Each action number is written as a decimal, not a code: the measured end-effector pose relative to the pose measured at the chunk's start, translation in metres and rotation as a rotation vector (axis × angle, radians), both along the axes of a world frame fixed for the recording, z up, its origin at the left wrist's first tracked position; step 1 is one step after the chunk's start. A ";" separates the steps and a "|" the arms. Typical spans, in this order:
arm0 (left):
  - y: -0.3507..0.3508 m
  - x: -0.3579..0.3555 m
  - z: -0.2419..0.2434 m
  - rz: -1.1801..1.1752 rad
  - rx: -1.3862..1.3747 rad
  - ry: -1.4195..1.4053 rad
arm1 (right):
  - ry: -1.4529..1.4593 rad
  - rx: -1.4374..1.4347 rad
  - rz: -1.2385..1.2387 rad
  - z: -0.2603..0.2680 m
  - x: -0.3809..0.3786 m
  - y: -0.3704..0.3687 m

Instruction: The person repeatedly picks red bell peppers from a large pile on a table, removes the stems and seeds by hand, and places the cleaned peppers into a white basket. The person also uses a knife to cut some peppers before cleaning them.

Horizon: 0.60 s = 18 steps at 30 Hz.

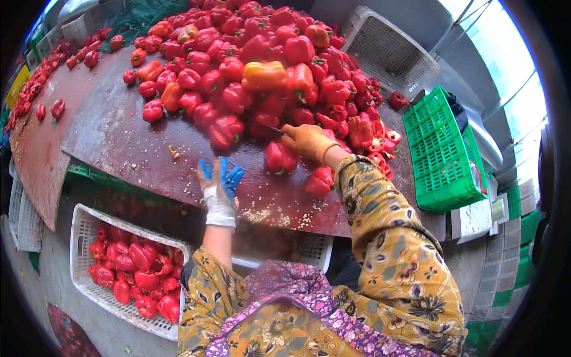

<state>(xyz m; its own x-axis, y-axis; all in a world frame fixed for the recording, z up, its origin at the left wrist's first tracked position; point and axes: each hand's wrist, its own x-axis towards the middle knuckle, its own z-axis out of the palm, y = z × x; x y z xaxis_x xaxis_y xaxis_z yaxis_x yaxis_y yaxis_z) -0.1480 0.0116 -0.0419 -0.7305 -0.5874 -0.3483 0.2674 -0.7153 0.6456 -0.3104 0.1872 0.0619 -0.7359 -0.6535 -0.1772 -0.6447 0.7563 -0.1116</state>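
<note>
My left hand (219, 183), in a white knit glove with blue-coated fingers, is raised over the table's near edge. Its fingers are spread and nothing is in them. An orange glove covers my right hand (308, 140), which grips a knife; only part of the dark blade (271, 129) shows, against the red bell peppers at the foot of the pile (236, 96). Just below that hand sits a whole red pepper (281, 157). Another red pepper (320, 182) lies near my right sleeve. A cut-out pepper core (173, 152) rests left of my left hand.
Pale seeds (263, 215) are strewn along the table (134, 156). A white crate (129, 328) of hollowed peppers stands on the floor at left; another white crate (316, 252) sits under the table edge. At right are a green crate (446, 151) and cut peppers (379, 145).
</note>
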 end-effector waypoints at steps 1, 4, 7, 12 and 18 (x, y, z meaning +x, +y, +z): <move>-0.001 0.000 -0.001 0.003 0.003 -0.010 | -0.022 -0.065 0.033 0.002 0.003 0.004; 0.001 0.000 -0.004 -0.020 0.012 0.008 | -0.024 -0.271 0.048 0.021 0.009 0.012; 0.009 -0.004 -0.007 -0.061 0.041 0.026 | 0.297 -0.599 0.193 0.050 -0.002 0.014; 0.019 -0.011 -0.007 -0.119 0.022 0.004 | 0.143 -0.291 0.008 0.061 -0.037 -0.008; 0.029 -0.009 -0.008 -0.187 -0.032 -0.020 | 0.314 -0.468 0.071 0.086 -0.015 0.017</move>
<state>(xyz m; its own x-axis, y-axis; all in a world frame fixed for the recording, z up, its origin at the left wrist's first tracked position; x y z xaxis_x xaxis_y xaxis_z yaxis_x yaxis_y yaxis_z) -0.1571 0.0403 -0.0501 -0.8211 -0.4534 -0.3468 0.1191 -0.7303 0.6727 -0.3255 0.2042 0.1474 -0.6578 -0.6599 0.3631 -0.7487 0.6257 -0.2191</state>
